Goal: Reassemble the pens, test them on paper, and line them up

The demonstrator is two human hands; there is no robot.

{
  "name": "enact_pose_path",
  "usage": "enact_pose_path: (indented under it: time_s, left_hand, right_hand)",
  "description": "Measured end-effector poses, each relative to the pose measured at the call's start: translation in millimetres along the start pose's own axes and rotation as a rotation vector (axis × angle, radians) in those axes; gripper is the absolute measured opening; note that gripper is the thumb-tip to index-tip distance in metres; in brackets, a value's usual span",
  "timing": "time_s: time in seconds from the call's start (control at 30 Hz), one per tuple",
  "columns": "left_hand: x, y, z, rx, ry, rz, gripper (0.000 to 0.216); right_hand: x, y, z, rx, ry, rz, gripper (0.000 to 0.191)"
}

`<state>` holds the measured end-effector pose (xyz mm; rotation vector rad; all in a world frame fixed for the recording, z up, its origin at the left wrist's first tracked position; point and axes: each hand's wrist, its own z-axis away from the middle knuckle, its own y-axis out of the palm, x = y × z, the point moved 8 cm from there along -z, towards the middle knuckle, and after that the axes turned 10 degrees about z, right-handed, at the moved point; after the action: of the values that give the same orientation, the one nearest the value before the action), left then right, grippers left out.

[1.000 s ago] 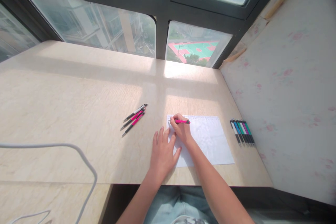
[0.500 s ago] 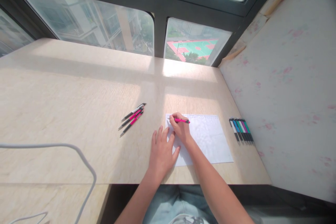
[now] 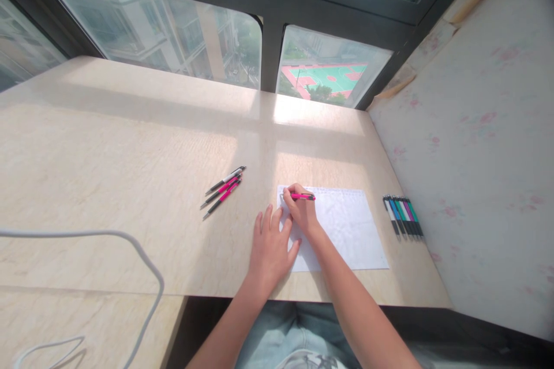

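Observation:
A pink and black pen [image 3: 303,196] is pinched in my right hand [image 3: 302,213], its tip down near the upper left corner of a white sheet of paper [image 3: 346,230]. Faint marks run along the sheet's top edge, too small to read. My left hand [image 3: 272,248] lies flat with fingers spread, across the left edge of the paper and partly on the desk. Left of the hands are 3 pens: a white and black pen [image 3: 225,180] and two pink and black pens [image 3: 221,199], lying slantwise side by side.
A row of several coloured pens [image 3: 402,217] lies right of the paper, close to the papered wall [image 3: 489,184]. A grey cable [image 3: 142,253] curves over the desk [image 3: 130,184] at the left. Dark-framed windows [image 3: 272,40] rise behind the desk.
The whole view has shifted slightly, with things appearing a little further right. My right hand keeps hold of the pen at the paper's upper left; my left hand stays flat.

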<state>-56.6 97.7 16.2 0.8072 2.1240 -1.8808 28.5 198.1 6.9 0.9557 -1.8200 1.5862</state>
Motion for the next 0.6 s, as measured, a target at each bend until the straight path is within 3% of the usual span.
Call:
enact_pose_path:
  time_s: [0.6]
  left_hand:
    - [-1.4,-1.9,-0.5,-0.004,-0.001,0.009,0.043]
  right_hand:
    - [1.5,0.1,0.4,0.000,-0.011,0.066,0.027]
